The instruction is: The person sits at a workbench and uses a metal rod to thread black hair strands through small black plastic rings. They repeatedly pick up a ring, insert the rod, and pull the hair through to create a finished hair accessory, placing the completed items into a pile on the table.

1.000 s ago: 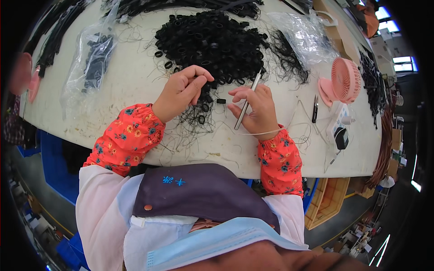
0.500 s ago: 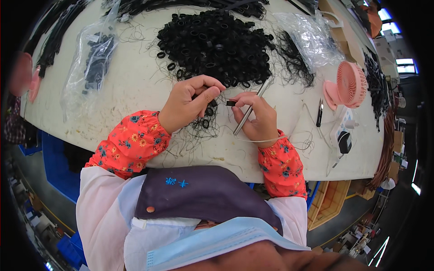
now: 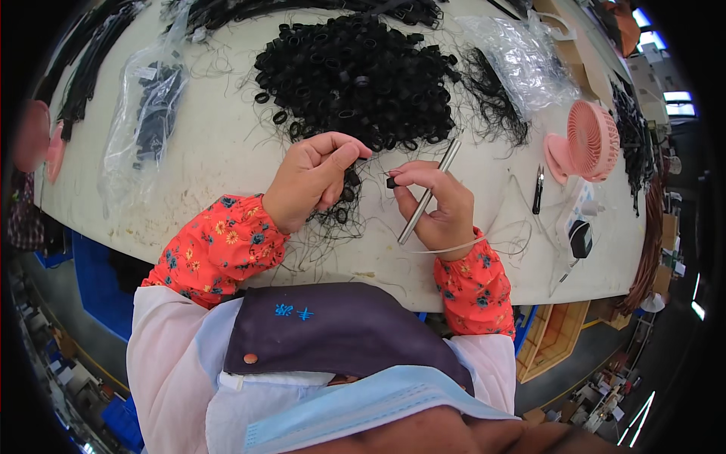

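Note:
My left hand is closed, thumb and forefinger pinched together beside the front of a heap of small black loops. Whatever those fingertips hold is too small to make out. Between the thumb and forefinger of my right hand is one small black loop. A slim silver rod-shaped tool with a thin pale cord also lies tilted across that hand, held in it. Below my left fingers, several loose loops and tangled black threads lie on the pale table.
A clear plastic bag with black pieces lies at left. Toward the right are another clear bag, a pink fan, a black-handled cutter and a power strip with a black plug. Bundled black straps line the far side.
My right hand has drawn slightly down and to the right with the loop and silver tool, widening the gap between the hands. My left hand stays pinched, having moved little.

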Tool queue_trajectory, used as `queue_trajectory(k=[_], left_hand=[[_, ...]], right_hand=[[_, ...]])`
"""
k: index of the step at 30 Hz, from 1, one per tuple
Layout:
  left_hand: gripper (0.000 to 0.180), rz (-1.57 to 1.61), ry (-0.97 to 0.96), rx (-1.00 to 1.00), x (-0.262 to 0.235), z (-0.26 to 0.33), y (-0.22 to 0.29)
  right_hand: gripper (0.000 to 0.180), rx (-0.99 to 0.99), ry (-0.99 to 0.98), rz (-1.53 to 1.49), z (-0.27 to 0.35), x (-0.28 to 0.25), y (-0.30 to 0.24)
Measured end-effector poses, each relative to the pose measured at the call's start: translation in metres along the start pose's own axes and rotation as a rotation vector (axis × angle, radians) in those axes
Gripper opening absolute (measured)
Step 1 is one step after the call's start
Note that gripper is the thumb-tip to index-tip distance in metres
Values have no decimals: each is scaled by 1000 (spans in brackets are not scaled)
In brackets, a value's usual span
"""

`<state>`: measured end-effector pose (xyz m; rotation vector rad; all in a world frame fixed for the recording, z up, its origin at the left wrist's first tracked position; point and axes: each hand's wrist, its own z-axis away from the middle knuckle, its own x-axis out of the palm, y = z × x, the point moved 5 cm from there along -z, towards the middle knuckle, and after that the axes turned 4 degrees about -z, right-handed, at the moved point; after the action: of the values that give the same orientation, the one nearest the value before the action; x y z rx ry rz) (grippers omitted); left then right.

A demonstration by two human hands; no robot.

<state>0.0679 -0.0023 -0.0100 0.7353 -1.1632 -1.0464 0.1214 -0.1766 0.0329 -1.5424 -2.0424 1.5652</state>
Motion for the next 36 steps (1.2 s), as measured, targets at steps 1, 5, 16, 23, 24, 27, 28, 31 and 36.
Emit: queue_trajectory(k=[1, 5, 16, 23, 24, 27, 28, 31, 36], left_hand=[[20, 16, -17, -9, -1, 3, -2], [16, -302, 107, 132, 5, 12, 6], [44, -681, -6, 347, 23, 13, -2], [33, -637, 2, 355, 14, 9, -5], [28, -593, 11, 333, 12, 8, -7], [16, -424, 12, 187, 8, 2, -9], [14, -341, -6, 83, 7, 2, -7], [12, -208, -25, -7, 6, 3, -5], [11, -225, -38, 8, 8, 2, -6]], right_hand=[[27, -5, -6, 11, -1, 0, 0], [29, 2, -26, 53, -1, 2, -1], [35, 19, -26, 11, 3, 10, -1], [31, 20, -46, -31, 4, 17, -2], [31, 26, -60, -41, 4, 17, -2], [30, 11, -74, -8, 5, 19, -1], [28, -5, -48, -26, 4, 16, -1], [24, -7, 27, -205, 1, 5, -7], [19, -154, -7, -618, 8, -10, -52]])
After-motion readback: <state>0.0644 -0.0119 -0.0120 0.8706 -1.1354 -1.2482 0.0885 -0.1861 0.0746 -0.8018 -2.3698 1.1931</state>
